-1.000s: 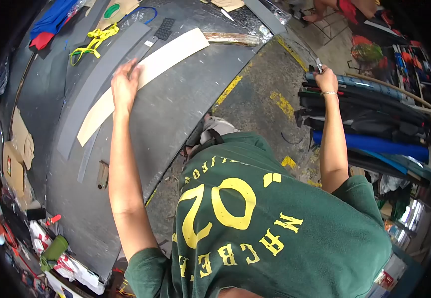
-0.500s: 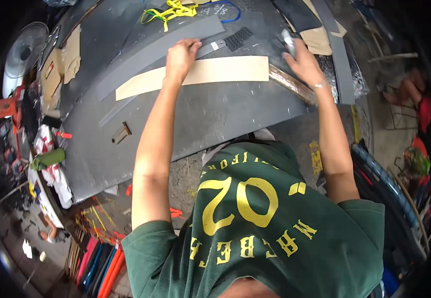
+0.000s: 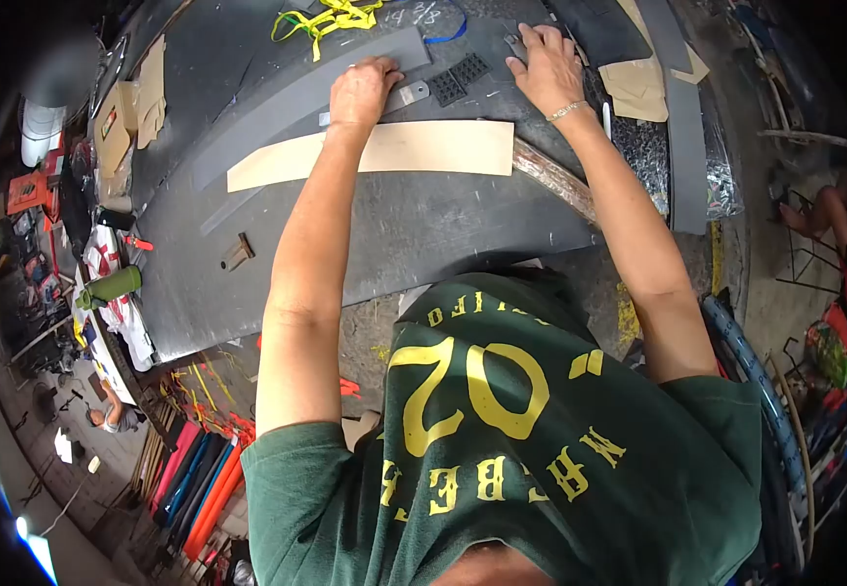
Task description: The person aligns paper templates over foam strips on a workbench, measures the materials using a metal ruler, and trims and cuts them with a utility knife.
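Observation:
My left hand [image 3: 362, 93] is curled over a metal ruler [image 3: 408, 96], whose holed end sticks out to the right. A long dark grey strip [image 3: 296, 103] lies just beyond it. Nearer my body is a cream strip [image 3: 433, 146], partly hidden by my left forearm. My right hand [image 3: 549, 70] rests on the dark tabletop [image 3: 463, 215] with its fingers apart. Beside its thumb and index finger lies a small grey metal tool [image 3: 514, 45], partly covered. Between the hands sit black textured pieces [image 3: 460, 80].
Yellow strapping [image 3: 331, 21] and a blue cord [image 3: 451, 34] lie at the far side. Brown sheets [image 3: 635, 90] and a long grey strip [image 3: 687, 146] are at right. A small brown-and-metal piece [image 3: 237, 252] lies front left. People sit at both sides.
My right hand has moved left and away from me, down onto the tabletop, its fingers spreading from the silvery tool it held. My left hand has stayed at the ruler.

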Demonstrator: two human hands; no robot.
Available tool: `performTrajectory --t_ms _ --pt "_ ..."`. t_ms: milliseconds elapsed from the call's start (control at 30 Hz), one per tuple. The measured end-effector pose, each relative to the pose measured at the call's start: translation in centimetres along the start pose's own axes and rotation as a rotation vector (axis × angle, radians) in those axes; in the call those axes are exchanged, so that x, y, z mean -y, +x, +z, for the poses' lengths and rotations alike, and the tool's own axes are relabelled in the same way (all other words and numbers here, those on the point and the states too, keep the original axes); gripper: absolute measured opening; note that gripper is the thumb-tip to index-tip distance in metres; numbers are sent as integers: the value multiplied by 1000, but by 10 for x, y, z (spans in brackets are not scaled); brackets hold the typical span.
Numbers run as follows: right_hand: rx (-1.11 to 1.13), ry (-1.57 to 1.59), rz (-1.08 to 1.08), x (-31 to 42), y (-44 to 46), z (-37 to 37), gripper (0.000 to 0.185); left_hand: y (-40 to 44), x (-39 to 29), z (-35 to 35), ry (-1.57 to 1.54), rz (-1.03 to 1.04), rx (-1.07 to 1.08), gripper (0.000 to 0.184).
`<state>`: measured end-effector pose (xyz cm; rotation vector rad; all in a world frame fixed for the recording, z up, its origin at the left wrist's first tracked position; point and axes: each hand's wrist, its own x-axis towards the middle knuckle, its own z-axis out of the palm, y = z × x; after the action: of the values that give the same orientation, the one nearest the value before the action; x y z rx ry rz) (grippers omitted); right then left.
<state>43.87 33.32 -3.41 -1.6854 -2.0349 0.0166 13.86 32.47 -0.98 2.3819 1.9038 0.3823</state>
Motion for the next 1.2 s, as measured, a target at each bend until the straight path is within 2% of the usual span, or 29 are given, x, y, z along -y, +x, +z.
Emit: performTrajectory --t_ms 133,233,300,333,367,533,633,733,833,933,1033,1067,1200 --pt "209 260 -66 15 -33 -39 51 6 7 -1 25 57 19 29" --pt "75 318 -155 39 -75 -58 58 7 15 2 32 88 12 29" --pt "152 312 -29 56 -103 -72 70 9 17 0 34 95 9 29" --pt "207 296 -40 57 -116 -77 82 10 18 1 29 100 5 29" --pt "252 223 -33 62 -126 -81 85 10 20 3 25 104 2 29" --pt "313 199 44 48 -136 -67 69 9 27 5 -13 111 3 28" --pt "235 205 33 47 -127 -63 63 14 24 0 -25 94 31 27" --pt "197 208 49 41 -117 -55 60 11 25 -2 -13 91 49 26" --pt "279 204 76 41 -105 -61 59 12 24 -2 -15 111 19 26" --pt "263 164 24 50 -77 -77 55 11 27 -1 -44 110 -3 25" --pt "144 333 -91 61 -43 -66 46 16 28 -3 -75 109 16 24" --pt "122 421 -92 67 -31 -60 33 16 29 -1 -85 97 24 24" --pt "248 626 -92 79 6 -28 24 16 29 -3 -122 81 34 24"
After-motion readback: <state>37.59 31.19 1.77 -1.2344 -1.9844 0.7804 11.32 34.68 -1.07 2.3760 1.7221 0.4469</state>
